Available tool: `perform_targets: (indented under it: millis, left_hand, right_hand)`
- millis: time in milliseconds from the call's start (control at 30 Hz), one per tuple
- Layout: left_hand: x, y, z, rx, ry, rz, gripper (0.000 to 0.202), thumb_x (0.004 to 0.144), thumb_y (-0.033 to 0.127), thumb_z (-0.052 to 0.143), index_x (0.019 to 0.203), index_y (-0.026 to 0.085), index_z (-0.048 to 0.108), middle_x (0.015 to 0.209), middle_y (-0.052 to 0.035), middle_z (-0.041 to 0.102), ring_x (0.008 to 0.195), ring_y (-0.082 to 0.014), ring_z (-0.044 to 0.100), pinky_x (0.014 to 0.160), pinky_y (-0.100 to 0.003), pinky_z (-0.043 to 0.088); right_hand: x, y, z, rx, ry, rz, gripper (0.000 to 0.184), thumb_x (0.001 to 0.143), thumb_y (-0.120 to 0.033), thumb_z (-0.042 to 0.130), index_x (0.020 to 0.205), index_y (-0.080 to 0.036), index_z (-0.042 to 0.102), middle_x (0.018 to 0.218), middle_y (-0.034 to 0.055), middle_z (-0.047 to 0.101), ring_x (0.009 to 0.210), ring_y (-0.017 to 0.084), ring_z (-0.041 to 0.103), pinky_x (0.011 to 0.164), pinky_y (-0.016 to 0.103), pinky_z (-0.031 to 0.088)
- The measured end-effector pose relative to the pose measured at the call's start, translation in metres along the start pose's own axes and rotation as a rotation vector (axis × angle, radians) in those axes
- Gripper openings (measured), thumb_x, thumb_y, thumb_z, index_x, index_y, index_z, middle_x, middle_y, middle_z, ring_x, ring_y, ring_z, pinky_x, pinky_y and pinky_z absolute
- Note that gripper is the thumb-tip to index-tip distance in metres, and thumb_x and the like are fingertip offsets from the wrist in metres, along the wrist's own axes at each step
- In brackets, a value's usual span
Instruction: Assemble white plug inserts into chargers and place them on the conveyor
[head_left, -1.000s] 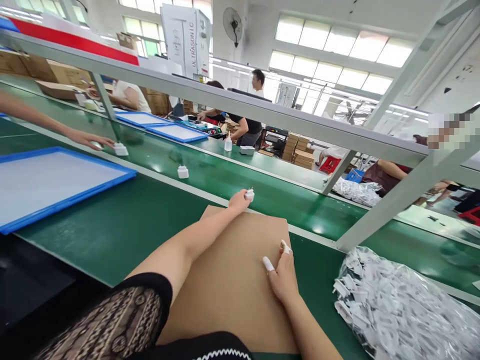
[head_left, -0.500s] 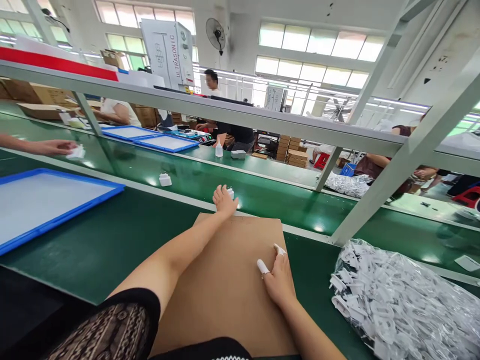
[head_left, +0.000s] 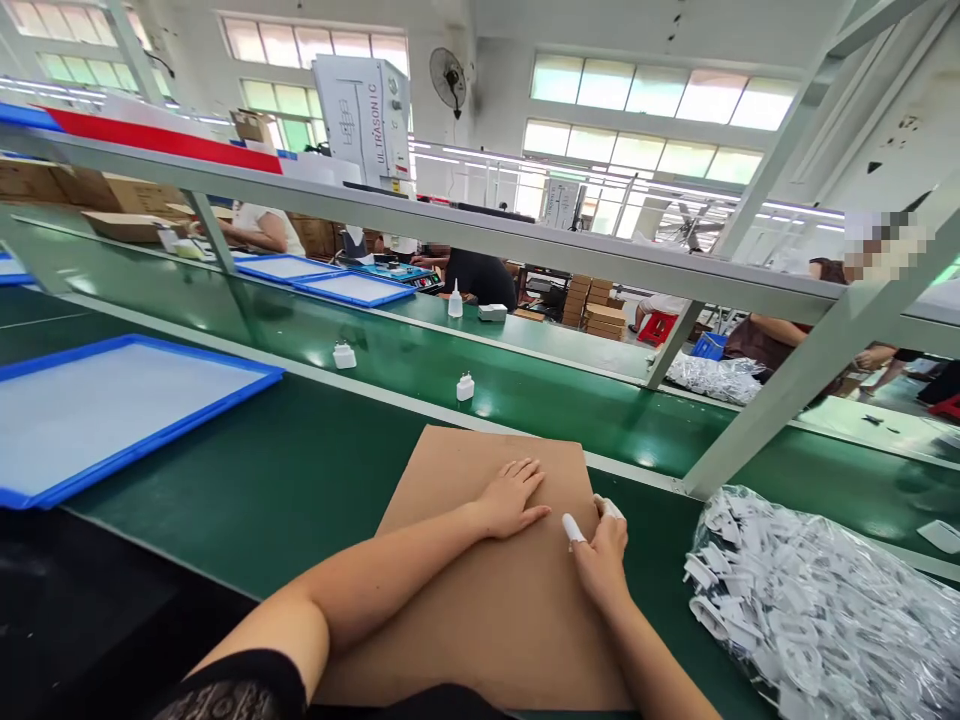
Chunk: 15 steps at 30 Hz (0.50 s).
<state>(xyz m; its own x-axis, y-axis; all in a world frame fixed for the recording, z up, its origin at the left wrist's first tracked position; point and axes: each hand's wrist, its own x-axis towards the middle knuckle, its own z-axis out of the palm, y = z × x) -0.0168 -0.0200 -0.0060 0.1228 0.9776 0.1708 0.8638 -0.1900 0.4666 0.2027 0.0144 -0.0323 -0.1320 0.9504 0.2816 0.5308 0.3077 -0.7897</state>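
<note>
My left hand (head_left: 514,498) lies on a brown cardboard sheet (head_left: 480,620), palm down, fingers stretched out, holding nothing. Beside it, at the sheet's right edge, my right hand (head_left: 606,555) has thumb and fingers apart. White finger covers sit on its thumb and at least one finger; some fingers are hidden, and I see nothing in its grasp. Beyond the cardboard, a white plug adapter (head_left: 465,388) stands on the green belt (head_left: 405,370) with its pins up. A second white plug adapter (head_left: 344,355) stands farther left on the belt.
A clear bag of white plastic parts (head_left: 817,610) lies at right. Blue-rimmed trays (head_left: 142,420) are at left. A slanted metal post (head_left: 787,370) and a shelf rail (head_left: 480,230) cross ahead. Across the belt stands a white bottle (head_left: 455,300); people sit beyond.
My left hand has let go of the plug adapter on the belt and come back onto the cardboard. The view has shifted slightly left. Another person's hand at far left is out of view.
</note>
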Motion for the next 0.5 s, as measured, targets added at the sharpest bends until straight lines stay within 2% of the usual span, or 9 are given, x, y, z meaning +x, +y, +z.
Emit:
perform_targets:
  millis: [100,200,367,500]
  left_hand:
    - [-0.001,0.000,-0.002,0.024,-0.013,0.006,0.070,0.098,0.062,0.048,0.153,0.018,0.049,0.169,-0.0159,0.032,0.159,-0.0327,0.023,0.131,-0.053,0.016]
    - [-0.004,0.002,0.004,0.059,-0.026,0.004,0.071,0.099,0.062,0.046,0.155,0.018,0.047,0.169,-0.0150,0.032,0.159,-0.0324,0.024,0.131,-0.053,0.016]
    - [-0.010,-0.004,0.013,0.170,-0.113,0.033,0.070,0.101,0.059,0.043,0.159,0.019,0.040,0.171,-0.0119,0.026,0.160,-0.0306,0.020,0.132,-0.053,0.015]
    - [-0.015,-0.010,0.011,0.144,-0.057,0.090,0.063,0.101,0.049,0.046,0.157,0.020,0.045,0.170,-0.0114,0.031,0.159,-0.0303,0.025,0.131,-0.054,0.020]
  right_hand:
    - [0.005,0.011,-0.003,0.073,0.029,0.090,0.066,0.079,-0.057,0.063,0.130,-0.018,0.056,0.137,0.0196,0.049,0.135,0.040,0.047,0.116,0.057,0.037]
    - [-0.010,0.016,0.004,0.134,0.054,0.115,0.059,0.076,-0.052,0.065,0.125,-0.020,0.059,0.130,0.0168,0.053,0.127,0.037,0.055,0.110,0.053,0.044]
    - [-0.039,0.001,0.029,0.044,0.164,0.149,0.051,0.074,-0.045,0.072,0.121,-0.025,0.064,0.139,0.0182,0.052,0.132,0.042,0.050,0.111,0.063,0.039]
    - [-0.043,-0.026,0.042,0.015,0.167,0.137,0.052,0.079,-0.042,0.070,0.127,-0.025,0.060,0.147,0.0181,0.047,0.143,0.042,0.042,0.119,0.064,0.031]
